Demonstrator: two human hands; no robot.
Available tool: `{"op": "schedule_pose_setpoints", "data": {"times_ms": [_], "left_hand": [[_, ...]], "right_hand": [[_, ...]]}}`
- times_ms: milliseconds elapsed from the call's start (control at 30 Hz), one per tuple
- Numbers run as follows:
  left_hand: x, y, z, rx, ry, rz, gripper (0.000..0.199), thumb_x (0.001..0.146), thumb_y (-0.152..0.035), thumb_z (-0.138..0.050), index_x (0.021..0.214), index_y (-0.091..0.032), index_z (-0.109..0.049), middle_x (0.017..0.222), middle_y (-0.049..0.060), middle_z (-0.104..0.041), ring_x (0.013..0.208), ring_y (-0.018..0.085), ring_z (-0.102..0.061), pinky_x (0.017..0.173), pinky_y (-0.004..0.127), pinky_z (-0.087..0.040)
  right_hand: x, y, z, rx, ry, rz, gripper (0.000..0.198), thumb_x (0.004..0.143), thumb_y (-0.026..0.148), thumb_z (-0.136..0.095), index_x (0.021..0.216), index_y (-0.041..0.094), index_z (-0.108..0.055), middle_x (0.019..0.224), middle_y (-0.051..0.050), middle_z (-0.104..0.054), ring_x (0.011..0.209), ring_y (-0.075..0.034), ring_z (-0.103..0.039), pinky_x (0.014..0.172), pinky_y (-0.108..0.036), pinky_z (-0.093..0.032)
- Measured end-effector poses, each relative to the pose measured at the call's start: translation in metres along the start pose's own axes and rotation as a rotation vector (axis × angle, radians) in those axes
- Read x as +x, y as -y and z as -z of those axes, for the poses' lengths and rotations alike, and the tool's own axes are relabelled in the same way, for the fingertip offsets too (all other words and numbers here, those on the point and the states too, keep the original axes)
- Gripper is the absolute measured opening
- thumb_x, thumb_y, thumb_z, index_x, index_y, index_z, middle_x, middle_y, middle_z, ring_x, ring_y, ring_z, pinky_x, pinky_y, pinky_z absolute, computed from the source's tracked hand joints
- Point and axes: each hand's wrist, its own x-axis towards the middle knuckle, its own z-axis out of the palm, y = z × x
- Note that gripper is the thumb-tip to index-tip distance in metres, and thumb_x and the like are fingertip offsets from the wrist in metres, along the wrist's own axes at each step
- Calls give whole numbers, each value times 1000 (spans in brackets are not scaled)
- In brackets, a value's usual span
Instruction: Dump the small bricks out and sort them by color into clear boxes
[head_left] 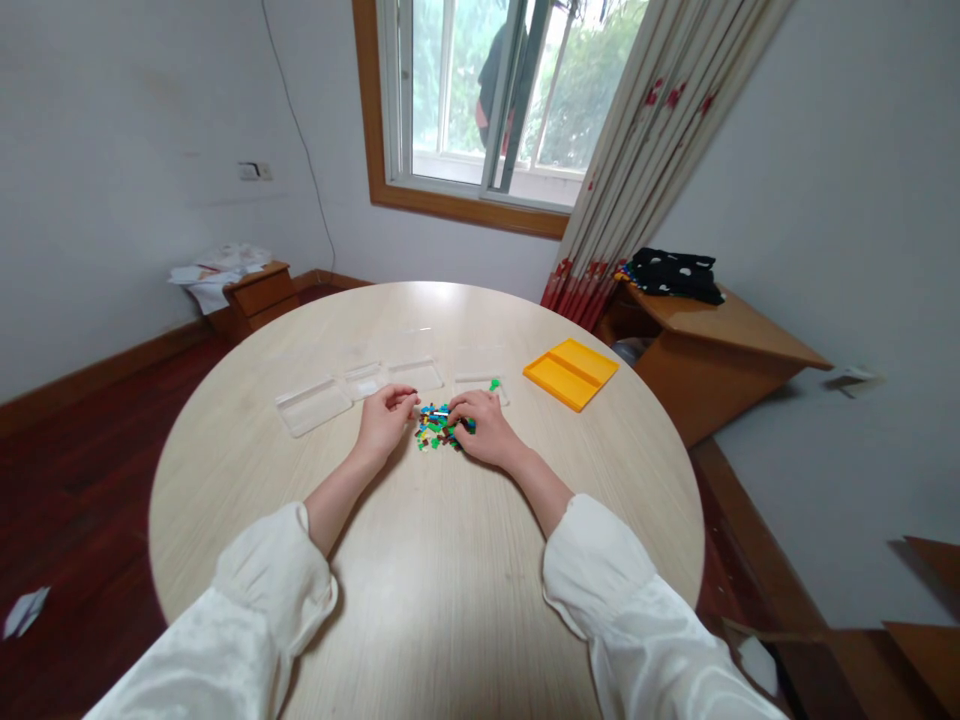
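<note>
Hands (386, 415) (484, 425) flank small (plastic, angular) bricks (437, 428).

Soft window (495, 100) daylight, warped edges

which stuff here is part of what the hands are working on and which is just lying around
In hand:
left hand and right hand, both at the pile of small coloured bricks
clear trays just beyond the pile
round table

Lying about:
yellow tray
dark cloth on the side desk
papers on the low cabinet
</note>
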Motion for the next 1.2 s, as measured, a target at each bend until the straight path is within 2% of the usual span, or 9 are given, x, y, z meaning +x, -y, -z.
{"op": "schedule_pose_setpoints", "data": {"times_ms": [233,500,700,967,1067,1200], "left_hand": [[1,3,3,43,31,5,30,64,-38,-67,81,-13,-66,71,4,-68,51,10,-53,57,27,-46],[3,6,3,44,37,-10,25,61,-32,-70,78,-14,-68,72,6,-70,66,16,-63,64,28,-50],[1,5,3,82,74,-15,22,64,-28,-67,80,-14,-71,79,8,-72,69,17,-64,71,32,-51],[-1,3,1,40,125,-3,22,58,-30,-70,74,-15,-67,72,5,-69,67,16,-62,70,31,-49],[-1,3,1,48,126,-16,22,56,-30,-71,71,-15,-66,70,3,-68,65,15,-61,69,30,-48],[-2,2,2,76,142,-26,22,56,-31,-70,71,-15,-67,68,3,-67,64,16,-60,68,30,-48]], "right_hand": [[-1,-3,5,3,43,27,19,65,5,-59,72,20,-68,97,-3,-68,98,-20,-57,92,-40,-30],[-1,-5,1,-27,50,20,11,71,12,-66,76,21,-70,98,-4,-69,98,-21,-56,91,-40,-32],[1,-4,2,-5,-6,-3,4,79,16,-65,78,19,-67,91,-4,-70,92,-19,-59,89,-38,-33],[3,-3,0,-12,-29,-68,7,77,20,-70,72,18,-65,75,-1,-69,76,-16,-60,84,-35,-35],[3,-3,1,4,-50,-87,5,78,20,-69,74,18,-67,75,-2,-70,76,-16,-61,81,-33,-39],[3,-2,1,60,-82,-103,7,81,23,-65,86,20,-69,82,-3,-71,75,-16,-62,77,-30,-43]]}}
